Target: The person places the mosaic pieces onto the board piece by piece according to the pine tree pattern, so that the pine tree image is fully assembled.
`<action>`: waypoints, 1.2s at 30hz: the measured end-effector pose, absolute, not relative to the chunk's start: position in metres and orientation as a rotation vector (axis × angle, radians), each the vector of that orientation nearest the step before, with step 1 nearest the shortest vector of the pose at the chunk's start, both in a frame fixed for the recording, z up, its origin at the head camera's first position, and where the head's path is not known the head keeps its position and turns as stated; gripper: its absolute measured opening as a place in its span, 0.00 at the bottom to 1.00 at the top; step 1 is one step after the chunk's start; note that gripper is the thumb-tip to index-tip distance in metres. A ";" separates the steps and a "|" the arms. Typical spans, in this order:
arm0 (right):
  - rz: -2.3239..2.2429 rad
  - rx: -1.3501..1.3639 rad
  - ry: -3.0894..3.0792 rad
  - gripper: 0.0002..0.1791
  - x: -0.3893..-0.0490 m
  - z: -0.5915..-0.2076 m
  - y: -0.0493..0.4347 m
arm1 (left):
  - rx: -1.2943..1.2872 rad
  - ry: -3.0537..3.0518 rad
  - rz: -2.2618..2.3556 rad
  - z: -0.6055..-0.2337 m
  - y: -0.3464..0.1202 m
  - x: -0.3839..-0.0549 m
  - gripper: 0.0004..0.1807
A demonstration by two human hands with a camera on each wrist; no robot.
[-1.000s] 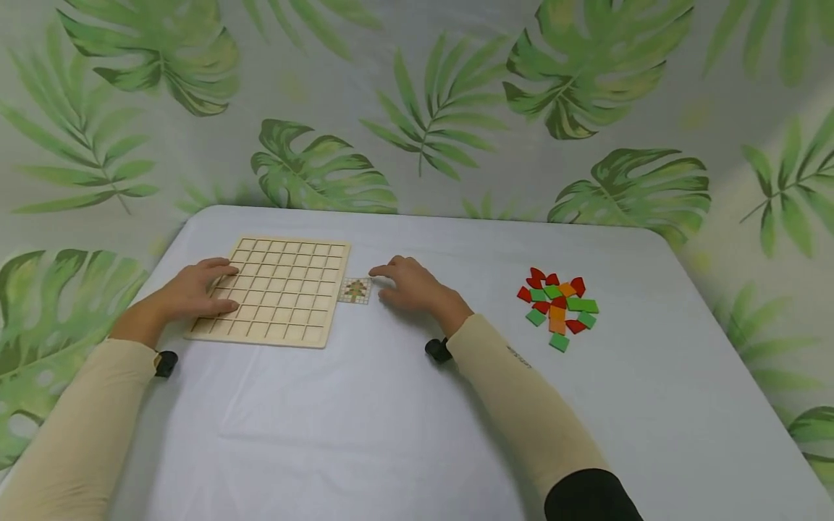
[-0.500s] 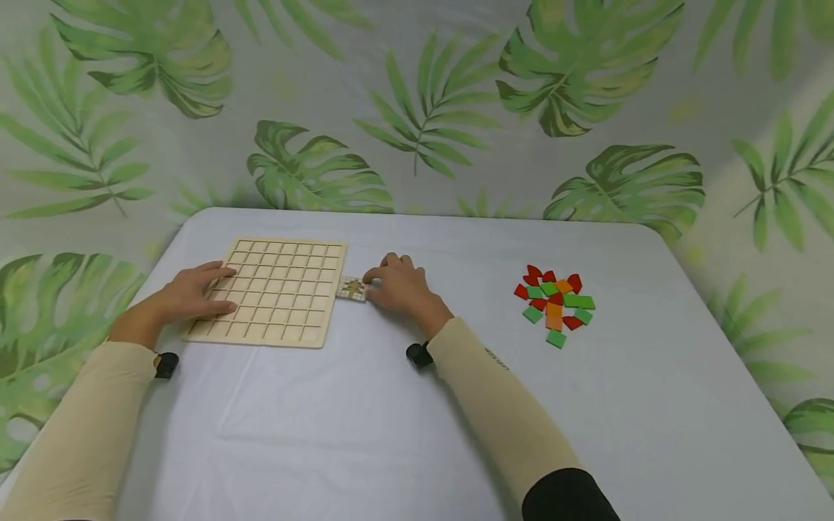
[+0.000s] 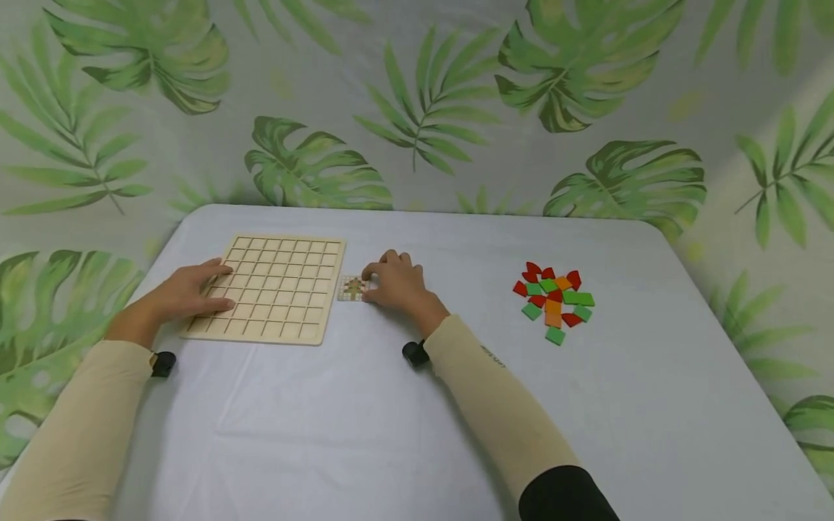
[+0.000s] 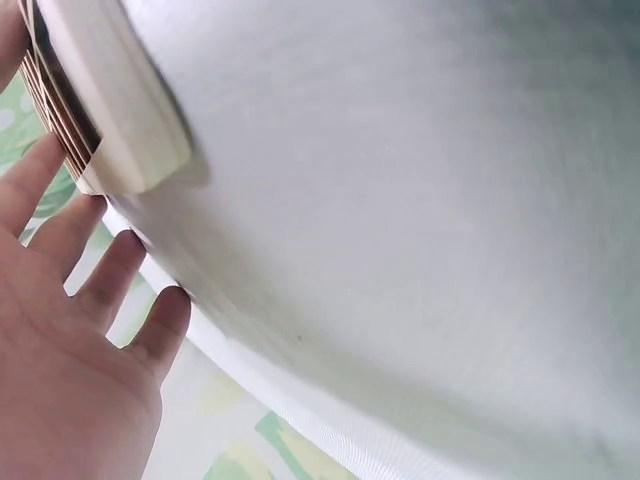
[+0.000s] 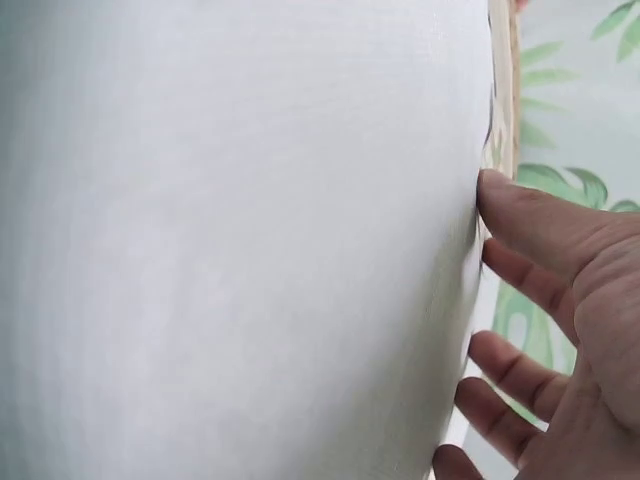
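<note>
A pale wooden board (image 3: 276, 289) with a grid of grooves lies flat at the left of the table. My left hand (image 3: 187, 291) rests on its left edge, thumb and fingers spread apart. In the left wrist view the board's thick edge (image 4: 130, 130) shows close to the fingertips. Just off the board's right side is a small pattern card (image 3: 350, 288) printed with a tree on a grid. My right hand (image 3: 399, 284) pinches the card's right end between thumb and index finger, covering that end. The right wrist view shows the thumb (image 5: 540, 215) low at the tabletop.
A loose cluster of red, green and orange tiles (image 3: 553, 311) lies to the right of my right hand, some overlapping. White cloth covers the table (image 3: 313, 434). Behind its far edge hangs a leaf-patterned backdrop (image 3: 449, 94).
My right hand has moved slightly left and taken hold of the card's right end. The card was tilted half a second ago and now looks flatter. The left hand stays on the board.
</note>
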State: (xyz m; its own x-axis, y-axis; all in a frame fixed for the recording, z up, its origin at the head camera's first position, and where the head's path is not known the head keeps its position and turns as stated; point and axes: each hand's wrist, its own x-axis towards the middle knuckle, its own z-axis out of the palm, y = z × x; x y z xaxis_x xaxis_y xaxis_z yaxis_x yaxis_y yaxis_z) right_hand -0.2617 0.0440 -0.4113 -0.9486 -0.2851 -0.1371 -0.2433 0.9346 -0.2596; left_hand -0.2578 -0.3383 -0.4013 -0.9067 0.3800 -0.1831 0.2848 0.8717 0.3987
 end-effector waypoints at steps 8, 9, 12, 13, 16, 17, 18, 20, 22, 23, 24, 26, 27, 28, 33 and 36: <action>-0.398 -0.454 2.863 0.24 -0.262 -0.410 0.053 | 0.484 2.726 0.628 -0.398 -0.343 -0.257 0.44; -0.404 -0.455 2.858 0.24 -0.262 -0.409 0.054 | 0.486 2.727 0.621 -0.398 -0.343 -0.257 0.43; -0.421 -0.459 2.845 0.23 -0.260 -0.408 0.057 | 0.492 2.749 0.579 -0.397 -0.341 -0.258 0.43; -0.425 -0.464 2.839 0.23 -0.260 -0.408 0.057 | 0.492 2.755 0.568 -0.397 -0.341 -0.258 0.43; -0.403 -0.489 2.828 0.24 -0.261 -0.408 0.060 | 0.477 2.764 0.558 -0.397 -0.340 -0.259 0.42; -0.393 -0.494 2.824 0.24 -0.262 -0.408 0.062 | 0.471 2.763 0.561 -0.396 -0.340 -0.259 0.42; -0.381 -0.499 2.820 0.24 -0.262 -0.409 0.063 | 0.461 2.761 0.567 -0.396 -0.339 -0.259 0.42; -0.369 -0.506 2.812 0.25 -0.264 -0.410 0.066 | 0.452 2.762 0.573 -0.394 -0.338 -0.259 0.41; -0.394 -0.505 2.800 0.25 -0.266 -0.410 0.068 | 0.446 2.762 0.578 -0.392 -0.338 -0.258 0.41; -0.411 -0.503 2.795 0.25 -0.266 -0.410 0.070 | 0.442 2.765 0.577 -0.392 -0.338 -0.258 0.41; -0.427 -0.502 2.791 0.25 -0.267 -0.411 0.071 | 0.447 2.772 0.575 -0.392 -0.338 -0.258 0.40; -0.452 -0.496 2.785 0.25 -0.268 -0.411 0.073 | 0.454 2.783 0.569 -0.392 -0.337 -0.258 0.40; -0.458 -0.491 2.784 0.25 -0.269 -0.412 0.075 | 0.460 2.791 0.563 -0.392 -0.336 -0.258 0.40; -0.462 -0.487 2.785 0.25 -0.269 -0.412 0.077 | 0.464 2.797 0.558 -0.393 -0.336 -0.259 0.40; -0.473 -0.466 2.789 0.25 -0.270 -0.412 0.089 | 0.478 2.830 0.515 -0.395 -0.335 -0.261 0.40; -0.463 -0.449 2.791 0.25 -0.269 -0.411 0.097 | 0.481 2.842 0.502 -0.396 -0.334 -0.261 0.39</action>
